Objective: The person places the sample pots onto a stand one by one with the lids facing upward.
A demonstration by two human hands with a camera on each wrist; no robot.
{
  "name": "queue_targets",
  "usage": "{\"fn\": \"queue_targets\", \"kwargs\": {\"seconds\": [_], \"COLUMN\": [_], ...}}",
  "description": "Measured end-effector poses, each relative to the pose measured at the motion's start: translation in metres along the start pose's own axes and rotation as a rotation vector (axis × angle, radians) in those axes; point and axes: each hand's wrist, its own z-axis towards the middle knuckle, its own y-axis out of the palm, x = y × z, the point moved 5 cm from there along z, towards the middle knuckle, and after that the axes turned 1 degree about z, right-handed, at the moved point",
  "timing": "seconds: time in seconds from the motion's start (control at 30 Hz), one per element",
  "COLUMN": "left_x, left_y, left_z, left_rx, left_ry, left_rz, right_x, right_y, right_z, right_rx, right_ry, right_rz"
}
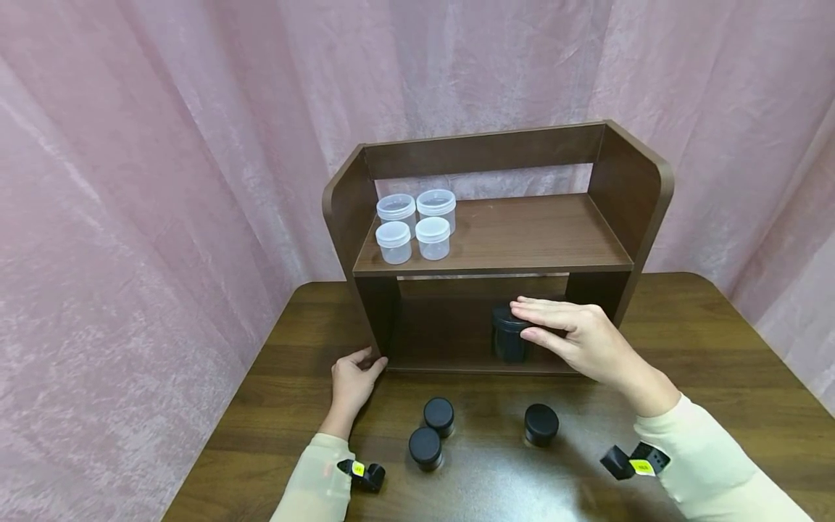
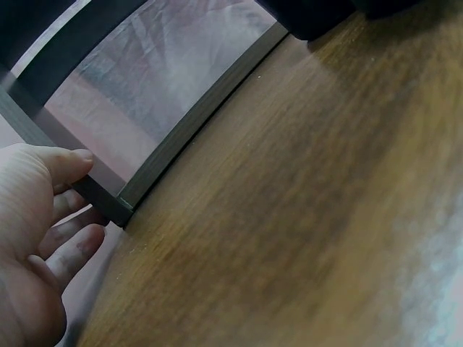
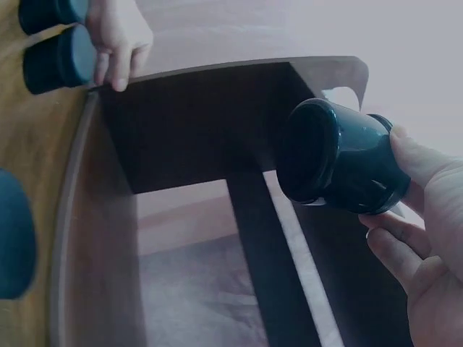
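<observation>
Your right hand (image 1: 577, 337) pinches the big black jar (image 1: 509, 341) near its top, thumb on one side, fingers on the other. The jar is smooth, so a loose pinch could let it slip. It sits in the low part of the shelf (image 1: 544, 232), right of the middle; if you lift your knuckles, they may bump the top board. Your left hand (image 1: 352, 380) holds the shelf's near left corner; let go, and a bump could slide it. That might shake the four clear tubs (image 1: 396, 243), far left up top. Nearer you, your right sleeve (image 1: 711, 453) could knock the small black jar (image 1: 541, 422).
</observation>
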Motion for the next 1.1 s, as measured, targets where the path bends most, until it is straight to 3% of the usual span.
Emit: {"fn": "queue_targets", "kwargs": {"seconds": [0.27,0.77,1.1], "left_x": [0.001,0.001,0.001], "left_y": [-0.001,0.0,0.0], "left_z": [0.001,-0.001,-0.002], "left_rx": [-0.001,0.01,0.015], "left_ry": [0.001,0.012,0.003], "left_rz": [0.005,0.015,0.006], "right_x": [-0.011,-0.029,-0.018], "right_y": [-0.02,-0.05,-0.053], "right_z": [0.022,0.062,0.083], "right_rx": [-0.008,0.064,0.055], "right_ry": [-0.013,-0.217,-0.148], "right_rz": [-0.021,-0.049,-0.09]}}
